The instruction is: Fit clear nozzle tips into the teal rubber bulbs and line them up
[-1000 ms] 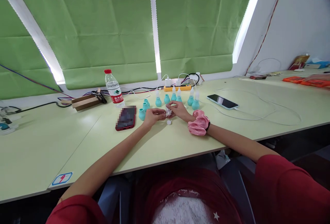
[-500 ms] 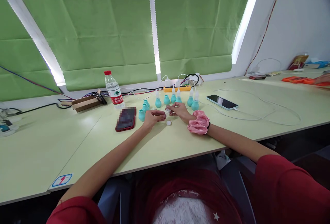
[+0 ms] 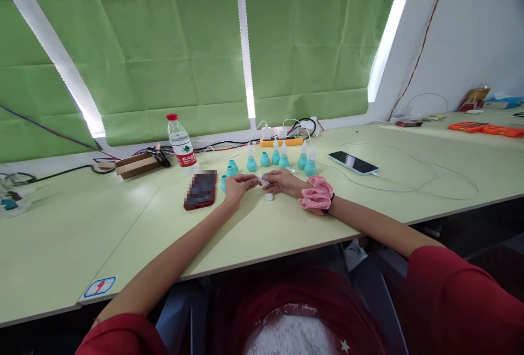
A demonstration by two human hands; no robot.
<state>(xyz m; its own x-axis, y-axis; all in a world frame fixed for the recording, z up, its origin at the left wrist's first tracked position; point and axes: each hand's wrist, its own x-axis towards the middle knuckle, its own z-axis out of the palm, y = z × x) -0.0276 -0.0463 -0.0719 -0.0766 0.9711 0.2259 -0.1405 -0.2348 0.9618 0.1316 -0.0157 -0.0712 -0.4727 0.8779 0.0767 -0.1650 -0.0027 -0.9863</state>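
Left fingers [image 3: 245,181]: pinched narrow on a small white piece [image 3: 261,180], tips curled in. Right fingers [image 3: 273,180]: laid out nearly flat, tips meeting the same piece from the other side; whether they grip it or only touch it I cannot tell.

Change noted: a second ago my right hand [image 3: 285,182] was lifted off the surface with the piece held up in it, and my left hand [image 3: 236,187] was just short of it. Now both hands are down on the tabletop [image 3: 286,224] and the piece sits low between the two sets of fingertips. Reading: the work is steadied against the surface, both hands on one part.

The piece: tiny, pale, partly hidden by my fingertips; its shape is too small to make out. A loose white cap [image 3: 269,197] lies just beside my hands, on the near side, untouched.

Surroundings: teal squeeze bottles [image 3: 265,159] stand in a loose row just beyond, several with white nozzles, some without. Red phone [image 3: 200,190] is left of my left hand. Pink scrunchie [image 3: 316,194] is on my right wrist.
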